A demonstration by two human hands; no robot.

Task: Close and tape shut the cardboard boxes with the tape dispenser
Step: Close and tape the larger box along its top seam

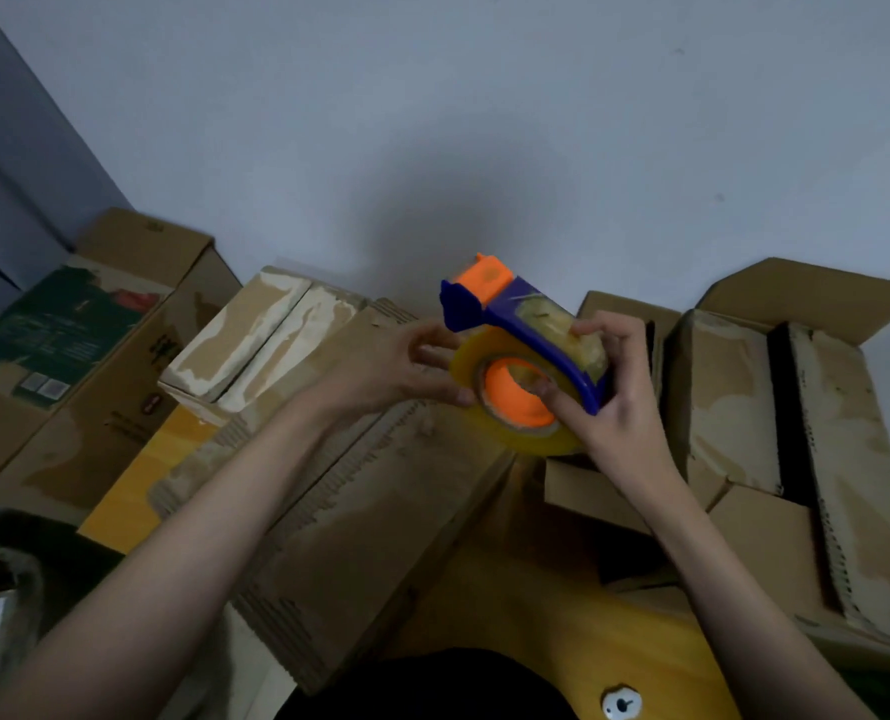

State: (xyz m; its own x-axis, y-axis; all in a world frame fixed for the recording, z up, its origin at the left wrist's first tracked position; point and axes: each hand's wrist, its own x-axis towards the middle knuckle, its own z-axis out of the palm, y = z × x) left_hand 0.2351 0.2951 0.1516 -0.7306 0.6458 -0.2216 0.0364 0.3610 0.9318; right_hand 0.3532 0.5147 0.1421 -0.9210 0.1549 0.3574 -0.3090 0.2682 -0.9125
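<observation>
Pale wall backs a yellow surface (526, 605) crowded with worn cardboard boxes (360, 491), one at the right (775, 407) with flaps open. Held up above them, the blue tape dispenser (526, 324) sits in the right hand (619, 402), whose fingers curl round its frame, while the left hand (422, 366) pinches the clear tape roll (515, 407). It looks light, rigid plastic; the tape is sticky and thin, so the frame seems the best place to grip.

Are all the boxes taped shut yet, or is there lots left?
Lots left. Both hands, left hand and right hand, hold the tape dispenser up in the air. The box on the right gapes open. No fresh tape shows on the middle box.
</observation>
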